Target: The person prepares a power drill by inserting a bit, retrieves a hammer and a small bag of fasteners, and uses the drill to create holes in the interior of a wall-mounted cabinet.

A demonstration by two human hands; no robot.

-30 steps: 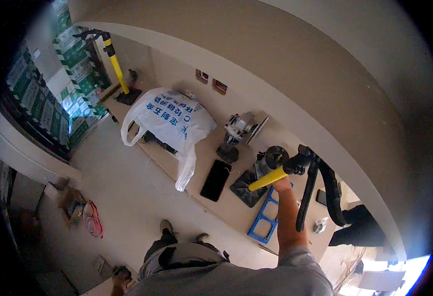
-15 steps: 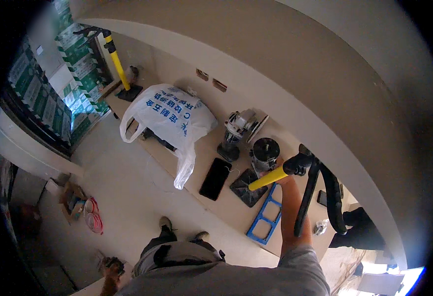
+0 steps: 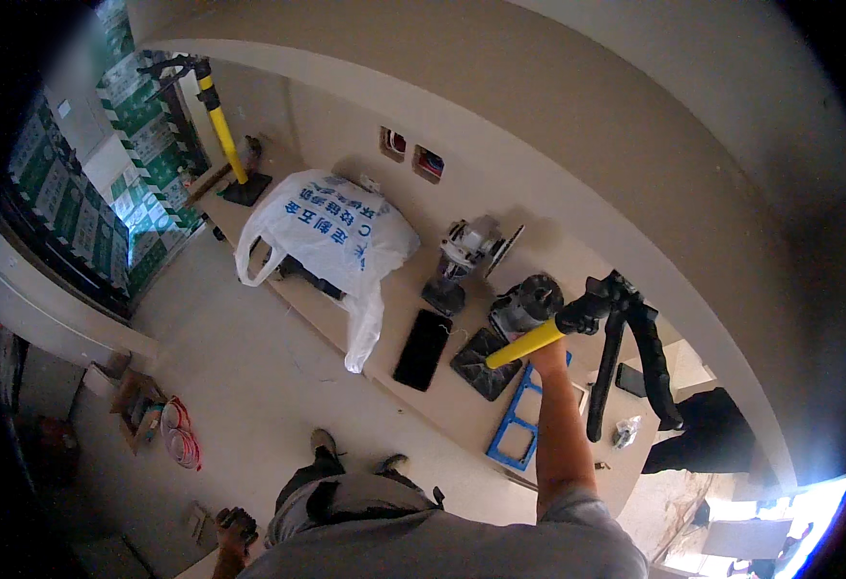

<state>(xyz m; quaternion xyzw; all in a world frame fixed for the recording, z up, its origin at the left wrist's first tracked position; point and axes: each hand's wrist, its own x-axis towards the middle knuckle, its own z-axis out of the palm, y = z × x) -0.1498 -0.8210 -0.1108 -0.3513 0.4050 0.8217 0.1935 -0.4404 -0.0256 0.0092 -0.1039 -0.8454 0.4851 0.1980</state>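
Observation:
My right hand (image 3: 546, 354) reaches over the ledge to a grey and black cylindrical power tool (image 3: 529, 305) and seems closed around its near side. The tool leans on its side; the yellow support pole (image 3: 529, 343) in front hides most of my fingers. That pole stands on a black square foot (image 3: 484, 367) and has black lever handles (image 3: 643, 362). Beneath my right forearm lies a blue frame with square openings (image 3: 514, 439). Low at the left, my left hand (image 3: 231, 537) is closed around something dark that I cannot make out.
An angle grinder (image 3: 469, 253), a black phone (image 3: 423, 349) and a white plastic bag (image 3: 341, 236) lie along the ledge. A second yellow pole (image 3: 225, 140) stands at the far left. Two wall boxes (image 3: 428, 163) show wires. Pink cable (image 3: 181, 439) lies on the floor.
The cylindrical power tool has tipped over from showing its round black top to lying on its side, with my right hand at it. My left hand has shifted slightly.

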